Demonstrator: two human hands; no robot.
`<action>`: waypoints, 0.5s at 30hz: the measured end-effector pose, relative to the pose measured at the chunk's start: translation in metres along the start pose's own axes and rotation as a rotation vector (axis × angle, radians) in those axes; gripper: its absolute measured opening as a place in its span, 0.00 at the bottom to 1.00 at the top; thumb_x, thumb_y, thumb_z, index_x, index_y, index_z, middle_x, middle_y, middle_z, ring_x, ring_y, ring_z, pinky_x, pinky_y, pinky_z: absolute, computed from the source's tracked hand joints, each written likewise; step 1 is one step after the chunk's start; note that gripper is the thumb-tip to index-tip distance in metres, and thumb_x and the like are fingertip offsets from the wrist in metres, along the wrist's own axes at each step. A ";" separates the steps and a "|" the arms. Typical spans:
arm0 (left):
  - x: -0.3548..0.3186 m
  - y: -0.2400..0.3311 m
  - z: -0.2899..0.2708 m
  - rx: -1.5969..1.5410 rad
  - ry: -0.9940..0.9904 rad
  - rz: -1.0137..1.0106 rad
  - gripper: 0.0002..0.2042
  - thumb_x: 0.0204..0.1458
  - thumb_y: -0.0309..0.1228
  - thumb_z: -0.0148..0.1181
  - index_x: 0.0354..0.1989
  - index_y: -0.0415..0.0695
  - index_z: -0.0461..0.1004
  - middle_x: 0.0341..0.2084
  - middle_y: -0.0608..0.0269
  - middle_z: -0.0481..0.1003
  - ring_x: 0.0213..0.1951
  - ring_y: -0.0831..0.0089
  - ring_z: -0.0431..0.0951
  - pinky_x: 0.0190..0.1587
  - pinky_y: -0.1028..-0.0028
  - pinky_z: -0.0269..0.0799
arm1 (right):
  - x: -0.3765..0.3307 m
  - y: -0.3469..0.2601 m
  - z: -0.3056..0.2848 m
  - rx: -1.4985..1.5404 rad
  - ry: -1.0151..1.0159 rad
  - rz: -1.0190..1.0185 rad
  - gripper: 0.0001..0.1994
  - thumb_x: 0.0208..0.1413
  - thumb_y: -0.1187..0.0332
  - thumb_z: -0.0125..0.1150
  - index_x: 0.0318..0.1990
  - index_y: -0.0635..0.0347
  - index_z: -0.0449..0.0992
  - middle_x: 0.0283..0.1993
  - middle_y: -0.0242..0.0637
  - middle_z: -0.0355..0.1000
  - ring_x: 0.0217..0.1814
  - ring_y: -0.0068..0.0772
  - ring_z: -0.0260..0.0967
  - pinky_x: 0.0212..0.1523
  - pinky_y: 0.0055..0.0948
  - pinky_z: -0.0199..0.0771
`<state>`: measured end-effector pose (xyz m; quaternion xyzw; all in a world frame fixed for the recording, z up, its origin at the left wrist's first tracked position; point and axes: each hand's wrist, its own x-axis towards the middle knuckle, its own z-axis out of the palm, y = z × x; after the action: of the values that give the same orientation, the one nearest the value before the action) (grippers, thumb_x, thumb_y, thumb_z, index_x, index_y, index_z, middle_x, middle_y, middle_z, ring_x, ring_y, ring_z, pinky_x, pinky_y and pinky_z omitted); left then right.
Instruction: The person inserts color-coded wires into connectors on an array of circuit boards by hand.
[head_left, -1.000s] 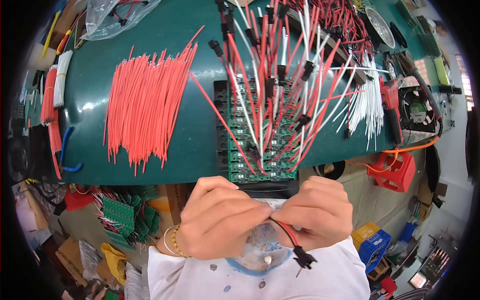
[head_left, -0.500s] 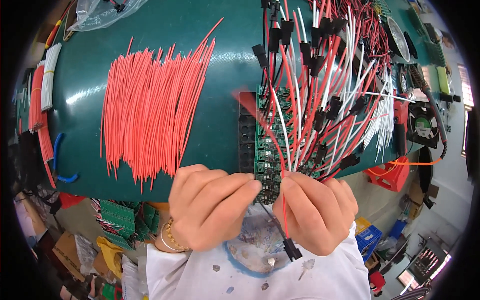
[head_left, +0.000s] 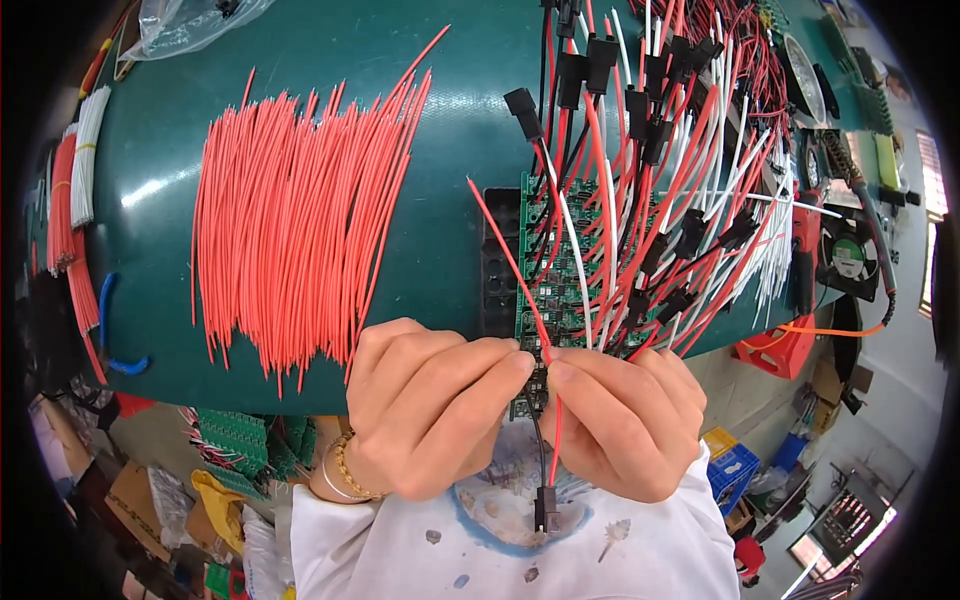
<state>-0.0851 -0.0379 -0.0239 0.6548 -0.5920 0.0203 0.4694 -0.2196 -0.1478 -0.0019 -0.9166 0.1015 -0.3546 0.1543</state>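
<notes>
Pinching a thin red-and-black lead [head_left: 548,440] between both hands, left hand [head_left: 425,405], right hand [head_left: 620,420], black plug [head_left: 545,508] dangling.

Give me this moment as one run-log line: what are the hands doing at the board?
left hand: pinching at green circuit board edge | right hand: holding red-and-black lead, black plug hanging | loose red wires: untouched on green mat
</notes>
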 end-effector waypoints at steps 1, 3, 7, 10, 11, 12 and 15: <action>0.000 0.000 0.000 0.002 0.007 -0.004 0.13 0.34 0.23 0.61 0.33 0.40 0.79 0.28 0.62 0.78 0.24 0.70 0.73 0.28 0.73 0.64 | 0.000 0.000 0.000 -0.002 0.008 -0.001 0.17 0.32 0.75 0.65 0.36 0.66 0.76 0.28 0.39 0.76 0.14 0.20 0.56 0.13 0.20 0.45; 0.000 0.001 0.001 0.004 0.015 -0.007 0.13 0.34 0.23 0.61 0.33 0.40 0.79 0.28 0.62 0.78 0.24 0.71 0.73 0.28 0.72 0.64 | 0.001 0.001 0.000 -0.003 0.015 -0.002 0.17 0.32 0.75 0.65 0.36 0.66 0.76 0.28 0.39 0.76 0.14 0.20 0.56 0.13 0.20 0.45; 0.000 0.001 0.001 0.028 0.027 -0.007 0.13 0.33 0.23 0.61 0.33 0.40 0.79 0.28 0.62 0.78 0.24 0.71 0.73 0.29 0.72 0.64 | 0.002 0.002 -0.002 0.027 -0.027 0.005 0.17 0.32 0.75 0.65 0.37 0.66 0.76 0.28 0.40 0.76 0.15 0.21 0.57 0.13 0.20 0.45; 0.000 0.002 0.001 0.034 0.026 -0.006 0.13 0.34 0.23 0.61 0.33 0.40 0.79 0.28 0.62 0.78 0.24 0.71 0.73 0.29 0.72 0.64 | 0.002 0.001 -0.001 0.039 -0.025 0.015 0.18 0.31 0.75 0.66 0.37 0.65 0.76 0.28 0.39 0.76 0.15 0.21 0.57 0.13 0.20 0.45; -0.001 0.002 0.001 0.035 0.029 -0.004 0.13 0.34 0.23 0.61 0.33 0.40 0.79 0.28 0.62 0.78 0.24 0.71 0.73 0.29 0.72 0.64 | 0.002 0.000 -0.001 0.046 -0.016 0.025 0.18 0.31 0.76 0.66 0.37 0.65 0.76 0.28 0.39 0.76 0.15 0.21 0.57 0.13 0.20 0.45; 0.000 0.002 0.002 0.036 0.030 -0.003 0.13 0.34 0.23 0.61 0.33 0.40 0.79 0.28 0.62 0.78 0.24 0.71 0.73 0.29 0.72 0.64 | 0.002 0.000 -0.001 0.046 -0.015 0.024 0.18 0.31 0.76 0.66 0.37 0.65 0.76 0.28 0.39 0.76 0.15 0.21 0.57 0.13 0.20 0.45; -0.001 0.002 0.001 0.040 0.037 -0.002 0.13 0.34 0.24 0.61 0.33 0.40 0.79 0.28 0.62 0.78 0.24 0.71 0.73 0.29 0.73 0.64 | 0.003 -0.002 0.001 0.034 -0.005 0.040 0.18 0.30 0.76 0.67 0.36 0.65 0.76 0.27 0.38 0.76 0.14 0.21 0.57 0.13 0.20 0.45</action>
<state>-0.0874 -0.0381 -0.0239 0.6640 -0.5822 0.0438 0.4671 -0.2170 -0.1468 -0.0003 -0.9126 0.1135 -0.3506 0.1770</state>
